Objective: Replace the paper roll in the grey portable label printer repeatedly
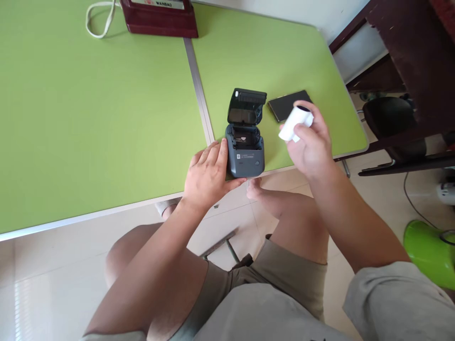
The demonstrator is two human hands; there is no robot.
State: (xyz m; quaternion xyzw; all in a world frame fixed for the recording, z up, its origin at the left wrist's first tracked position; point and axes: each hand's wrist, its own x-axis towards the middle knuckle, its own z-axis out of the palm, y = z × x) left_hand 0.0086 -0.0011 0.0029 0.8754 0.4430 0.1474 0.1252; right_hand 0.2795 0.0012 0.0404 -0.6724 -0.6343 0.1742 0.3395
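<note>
A small dark grey plastic machine (248,163) sits at the edge of the flat light green surface (124,118); its black plastic lid (245,115) is already up, so opening looks done; the left hand (208,173) is wide, fingers against the machine's side; the right hand (311,144) holds a round white roll (292,124) near a flat black phone (283,107); the roll is not yet inside.

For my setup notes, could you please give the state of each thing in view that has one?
Grey printer: open
Printer lid: raised
White roll: gripped by right hand
Left hand: open, against grey printer
Phone: lying flat, screen dark
White cord: looped
</note>
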